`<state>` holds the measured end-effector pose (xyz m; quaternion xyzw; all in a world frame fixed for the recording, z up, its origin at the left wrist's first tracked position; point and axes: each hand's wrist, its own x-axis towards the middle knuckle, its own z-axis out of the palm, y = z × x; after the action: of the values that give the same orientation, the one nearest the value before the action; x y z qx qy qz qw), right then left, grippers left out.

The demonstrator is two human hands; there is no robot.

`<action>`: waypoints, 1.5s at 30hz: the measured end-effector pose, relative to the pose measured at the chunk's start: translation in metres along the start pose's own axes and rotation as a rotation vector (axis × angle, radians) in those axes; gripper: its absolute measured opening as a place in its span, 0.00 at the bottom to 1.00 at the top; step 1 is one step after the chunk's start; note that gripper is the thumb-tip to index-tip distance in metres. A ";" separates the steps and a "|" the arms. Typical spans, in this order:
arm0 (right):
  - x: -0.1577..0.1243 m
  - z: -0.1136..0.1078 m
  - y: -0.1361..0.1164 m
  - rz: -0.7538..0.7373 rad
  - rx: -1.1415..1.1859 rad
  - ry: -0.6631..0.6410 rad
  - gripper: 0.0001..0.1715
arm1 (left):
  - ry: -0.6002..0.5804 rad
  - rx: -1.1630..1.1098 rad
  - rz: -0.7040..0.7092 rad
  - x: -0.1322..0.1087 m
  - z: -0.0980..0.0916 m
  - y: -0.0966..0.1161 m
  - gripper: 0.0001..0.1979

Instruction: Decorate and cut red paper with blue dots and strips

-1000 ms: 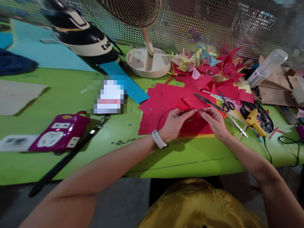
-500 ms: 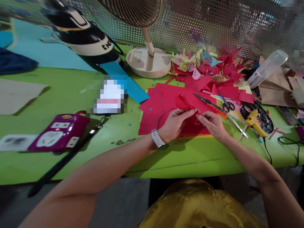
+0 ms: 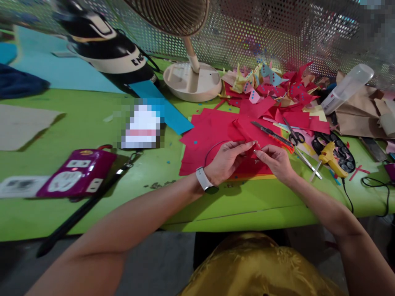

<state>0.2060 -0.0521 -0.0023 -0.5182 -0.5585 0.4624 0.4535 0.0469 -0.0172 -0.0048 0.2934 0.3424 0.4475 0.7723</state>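
Note:
Both my hands are closed on a folded piece of red paper (image 3: 242, 130), held just above a stack of red paper sheets (image 3: 197, 152). My left hand (image 3: 226, 162) pinches it between thumb and fingers, and a watch sits on that wrist. My right hand (image 3: 276, 162) grips its right side with thumb and index finger, the fingertips of both hands almost meeting. Red on red makes the paper's exact shape hard to make out. Just beyond the right hand lie a utility knife (image 3: 273, 137) with an orange end and a pair of black-handled scissors (image 3: 294, 133).
A yellow glue gun (image 3: 333, 160) rests at the right beside a black tray (image 3: 347, 154). Folded paper shapes (image 3: 271, 84) are heaped at the back. Left stand a fan base (image 3: 193, 84) and a black-and-white bottle-shaped object (image 3: 114, 53); a purple power strip (image 3: 80, 172) lies nearer.
My right fingertips have shifted very slightly at the red paper. Otherwise the hands and the things on the table hold their places.

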 end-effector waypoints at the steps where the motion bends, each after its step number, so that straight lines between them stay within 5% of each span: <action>1: 0.000 0.000 0.000 0.004 -0.002 0.005 0.25 | 0.003 0.003 0.000 0.000 0.000 0.000 0.08; 19: 0.004 -0.015 -0.013 0.071 0.091 -0.124 0.17 | -0.152 0.124 -0.092 0.010 -0.016 0.015 0.10; 36: 0.007 -0.019 -0.007 0.187 0.288 -0.289 0.15 | -0.162 0.118 -0.183 0.011 -0.015 0.019 0.15; 45: 0.009 -0.027 -0.011 0.393 0.293 -0.545 0.22 | -0.156 0.241 -0.166 0.008 -0.012 0.019 0.14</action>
<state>0.2301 -0.0419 0.0132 -0.4029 -0.4764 0.7370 0.2598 0.0308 0.0003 0.0006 0.3884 0.3555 0.3138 0.7901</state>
